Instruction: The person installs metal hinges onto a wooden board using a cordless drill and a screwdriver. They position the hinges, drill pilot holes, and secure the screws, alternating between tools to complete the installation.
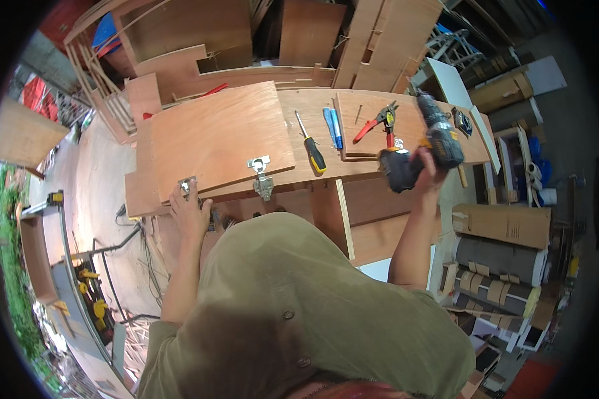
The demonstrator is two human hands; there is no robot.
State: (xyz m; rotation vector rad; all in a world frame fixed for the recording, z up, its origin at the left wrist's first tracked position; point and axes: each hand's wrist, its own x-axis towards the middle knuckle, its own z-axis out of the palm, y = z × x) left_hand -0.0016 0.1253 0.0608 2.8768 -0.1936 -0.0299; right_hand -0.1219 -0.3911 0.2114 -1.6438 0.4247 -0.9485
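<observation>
My right hand (431,172) is closed round the grip of a black cordless drill (442,134), held over the right part of the workbench. My left hand (192,209) rests at the near left edge of a plywood panel (219,134), its fingers on a metal concealed hinge (185,184); whether they grip it I cannot tell. A second concealed hinge (262,179) sits at the panel's near right edge, its arm hanging past the edge. Right of the panel lie a yellow-and-black screwdriver (311,144), blue pens (335,128) and red-handled snips (379,124) on a smaller board.
A tape measure (462,122) lies at the bench's right end. Below the bench edge is an open wooden compartment with a divider (334,214). Plywood sheets (312,30) stand behind. Cartons (501,224) and rolls are at the right, a table saw (87,279) at the left.
</observation>
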